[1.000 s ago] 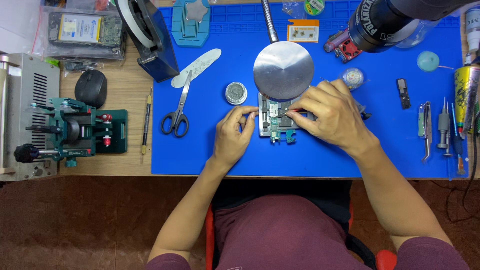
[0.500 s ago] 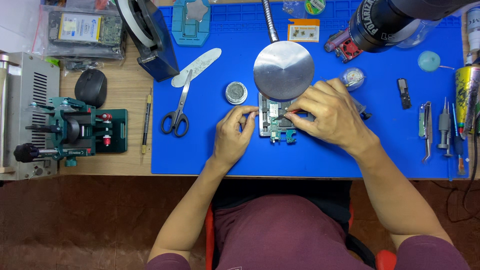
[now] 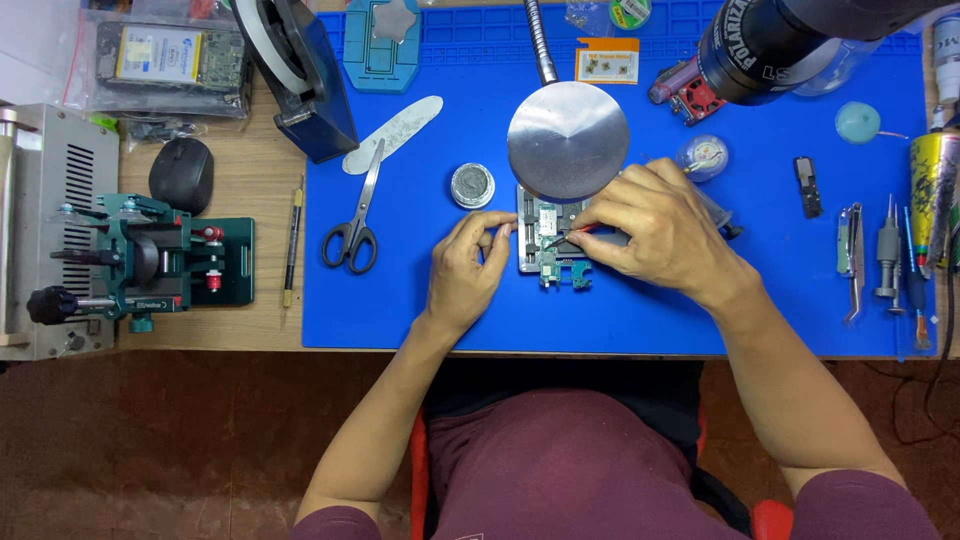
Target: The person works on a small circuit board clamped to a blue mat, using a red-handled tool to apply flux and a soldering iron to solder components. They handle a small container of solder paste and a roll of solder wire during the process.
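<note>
A small circuit board sits clamped in a metal holder (image 3: 548, 255) on the blue work mat (image 3: 420, 300), just below a round metal lamp head (image 3: 568, 140). My left hand (image 3: 468, 270) rests on the mat at the holder's left edge, fingertips pinched against it. My right hand (image 3: 655, 235) comes in from the right and pinches a thin red-tipped tool (image 3: 572, 235) whose point touches the board. The right half of the holder is hidden under that hand.
Scissors (image 3: 355, 225), a pale spatula (image 3: 393, 132) and a small round tin (image 3: 472, 185) lie left of the holder. A green vise (image 3: 150, 262), a mouse (image 3: 182, 175) and a grey unit (image 3: 45, 230) stand at far left. Tweezers and screwdrivers (image 3: 880, 260) lie at right; a black microscope barrel (image 3: 770, 45) hangs above.
</note>
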